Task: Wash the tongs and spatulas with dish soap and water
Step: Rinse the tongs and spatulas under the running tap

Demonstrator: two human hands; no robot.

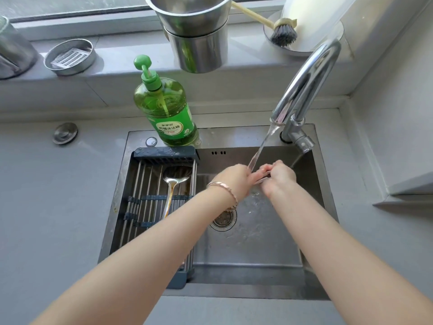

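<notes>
Centrally, under the faucet stream [260, 148]: right hand [278, 177] curled round a thin metal utensil [263, 179], mostly hidden, kind unclear; left hand [236, 179] touching it, grip indiscernible.

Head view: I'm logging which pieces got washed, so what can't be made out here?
All in the head view:
- Utensil: left hand and right hand grip it; only a metal sliver shows, kind unclear.
- Spatula on the rack: handle end hidden under the left forearm.
- Steel pot: cut off by the top edge.
</notes>
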